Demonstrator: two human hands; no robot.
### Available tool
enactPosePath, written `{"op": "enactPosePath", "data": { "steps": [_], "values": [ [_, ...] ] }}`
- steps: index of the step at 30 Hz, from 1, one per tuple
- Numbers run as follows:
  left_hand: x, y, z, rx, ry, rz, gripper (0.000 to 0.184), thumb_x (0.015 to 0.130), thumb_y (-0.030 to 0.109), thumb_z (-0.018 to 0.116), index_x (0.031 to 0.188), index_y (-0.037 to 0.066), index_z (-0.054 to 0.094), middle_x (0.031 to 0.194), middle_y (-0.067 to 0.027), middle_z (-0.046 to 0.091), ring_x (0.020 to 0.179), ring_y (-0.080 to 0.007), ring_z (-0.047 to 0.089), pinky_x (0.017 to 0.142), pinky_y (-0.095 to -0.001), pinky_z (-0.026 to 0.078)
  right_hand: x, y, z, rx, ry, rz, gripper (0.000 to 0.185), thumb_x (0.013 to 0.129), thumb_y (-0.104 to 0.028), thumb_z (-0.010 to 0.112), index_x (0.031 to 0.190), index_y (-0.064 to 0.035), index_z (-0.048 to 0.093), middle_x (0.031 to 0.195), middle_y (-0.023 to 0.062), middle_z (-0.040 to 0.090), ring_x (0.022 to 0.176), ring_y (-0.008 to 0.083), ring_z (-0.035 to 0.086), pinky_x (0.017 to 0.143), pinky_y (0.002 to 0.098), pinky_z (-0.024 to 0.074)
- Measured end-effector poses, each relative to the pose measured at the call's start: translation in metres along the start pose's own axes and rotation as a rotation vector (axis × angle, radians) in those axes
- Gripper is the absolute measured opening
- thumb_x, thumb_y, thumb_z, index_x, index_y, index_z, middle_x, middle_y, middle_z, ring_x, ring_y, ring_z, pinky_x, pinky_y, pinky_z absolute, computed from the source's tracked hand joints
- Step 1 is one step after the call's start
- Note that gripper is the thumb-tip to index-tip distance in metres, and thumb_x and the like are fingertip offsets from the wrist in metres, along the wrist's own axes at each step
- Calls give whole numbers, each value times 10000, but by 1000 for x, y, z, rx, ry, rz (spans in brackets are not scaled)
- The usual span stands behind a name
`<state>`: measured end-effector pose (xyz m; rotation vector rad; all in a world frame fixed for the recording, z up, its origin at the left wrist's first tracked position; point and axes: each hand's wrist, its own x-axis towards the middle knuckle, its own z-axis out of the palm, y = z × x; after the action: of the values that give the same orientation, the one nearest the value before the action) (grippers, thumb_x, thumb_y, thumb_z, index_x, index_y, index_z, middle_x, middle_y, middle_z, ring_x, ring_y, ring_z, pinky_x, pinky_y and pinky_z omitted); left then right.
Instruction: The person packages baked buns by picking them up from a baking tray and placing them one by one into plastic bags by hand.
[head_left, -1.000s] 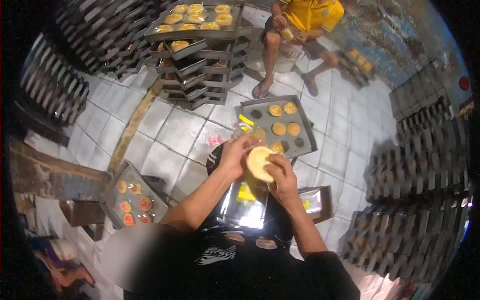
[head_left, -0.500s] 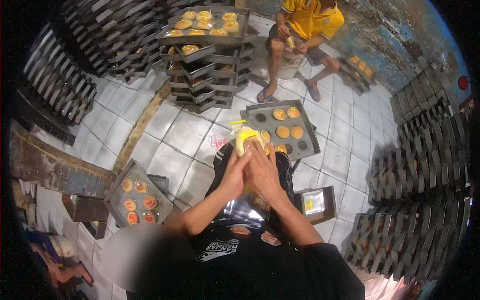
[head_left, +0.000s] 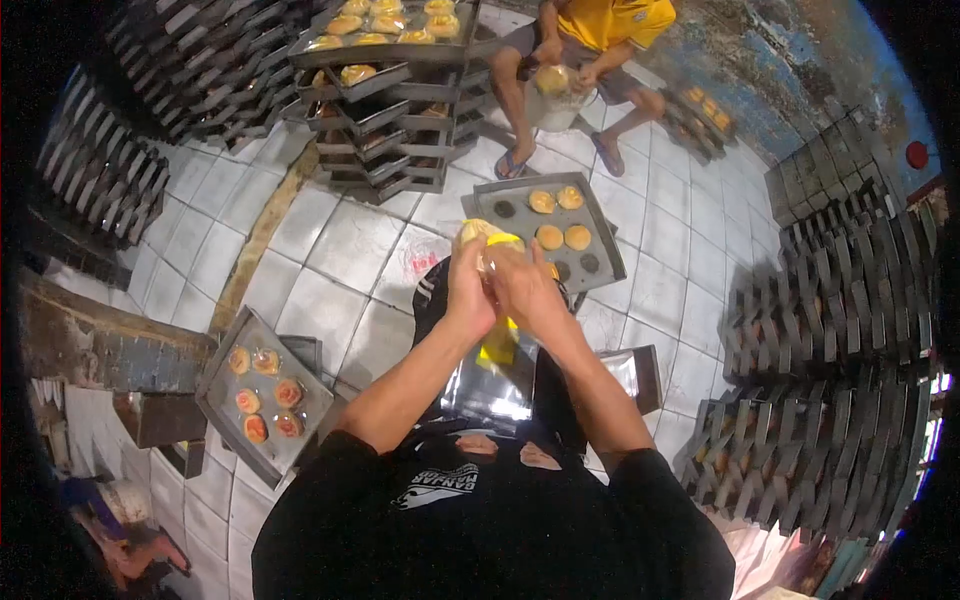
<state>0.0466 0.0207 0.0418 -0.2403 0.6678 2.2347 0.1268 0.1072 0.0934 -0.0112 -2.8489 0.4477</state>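
A bun (head_left: 476, 231) in a clear plastic wrapper with a yellow label (head_left: 505, 241) is held above my lap. My left hand (head_left: 470, 290) grips its near left side. From the right, my right hand (head_left: 528, 292) closes over it, the fingers slightly blurred and covering much of the bun. Below my wrists, clear plastic wrappers (head_left: 490, 390) lie on my lap, a yellow patch showing among them. Just beyond my hands, a dark metal tray (head_left: 605, 265) bears several golden buns (head_left: 577, 237).
Wrapped buns lie in another tray (head_left: 325, 397) at lower left. A tall stack of trays (head_left: 385, 135) stands at upper left, and racks of stacked trays (head_left: 800, 310) line the right. Ahead, another person (head_left: 610, 25) sits on a bucket, handling a bun. A small box (head_left: 645, 375) is beside my right leg.
My hands have shifted on the wrapped bun, from pressed close together to further apart around it. The whole view has tilted slightly. The other person's hands have moved around their bun.
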Motion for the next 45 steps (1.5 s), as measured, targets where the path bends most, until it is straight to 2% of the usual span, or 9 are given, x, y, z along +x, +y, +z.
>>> {"op": "enactPosePath", "data": {
  "steps": [15,16,24,26,30,35,38,42,45],
  "values": [
    [19,64,-28,-165,-54,63,877,985,772,291,1429,41,486,1371,-188,590,1232,-334,610,1031,-532,518,-35,-67,-59,1268,-283,351,178,929,-163,740,915,-18,637,961,23,662,812,154,631,682,275,504],
    [13,60,-24,-165,-49,61,877,985,772,291,1429,41,486,1371,-188,590,1232,-334,610,1031,-532,518,-23,-57,-30,1062,193,197,177,928,-181,751,951,-30,661,945,26,665,800,126,632,647,264,501],
    [20,64,-30,-51,-33,33,666,1068,579,339,1412,35,511,1393,-213,582,1291,-372,570,1100,-547,473,-46,-64,-48,1704,-432,-96,192,917,-116,753,830,-71,588,967,39,665,731,73,580,604,245,474],
    [2,72,-20,-130,82,46,681,1075,572,289,1409,21,511,1396,-217,580,1287,-380,572,1100,-548,468,-28,-57,-52,1363,-150,562,160,926,-102,725,847,-43,599,926,28,664,720,86,564,640,247,477],
    [24,34,-42,-88,-52,-64,607,1080,515,305,1371,33,534,1370,-200,597,1236,-361,607,1045,-549,507,-12,-39,16,878,33,179,218,938,-107,714,808,-48,550,803,24,615,711,75,557,596,232,441],
    [13,75,-26,-210,136,63,663,1093,539,253,1476,20,405,1417,-251,549,1307,-395,563,1049,-563,499,-46,-52,-44,1676,-314,-171,169,903,-58,754,859,-74,592,941,56,654,702,105,592,600,243,488],
    [0,62,-17,-153,111,102,640,1093,529,290,1464,27,431,1412,-220,568,1298,-369,571,1075,-531,485,-29,-34,-24,1413,30,479,164,921,-22,723,900,-41,562,857,50,623,665,88,564,572,237,455],
    [21,33,-20,7,233,61,611,1095,517,282,1418,42,491,1400,-148,597,1255,-322,598,1080,-465,489,-24,-28,16,881,84,29,199,937,-25,696,822,-34,533,906,55,629,652,95,554,572,238,457],
    [23,66,-41,-55,164,94,626,1092,523,280,1402,24,497,1381,-182,594,1247,-343,600,1078,-481,493,-49,-53,-54,1759,-538,76,150,904,-15,714,865,-21,570,858,29,611,611,77,523,577,235,449]
  ]
}}
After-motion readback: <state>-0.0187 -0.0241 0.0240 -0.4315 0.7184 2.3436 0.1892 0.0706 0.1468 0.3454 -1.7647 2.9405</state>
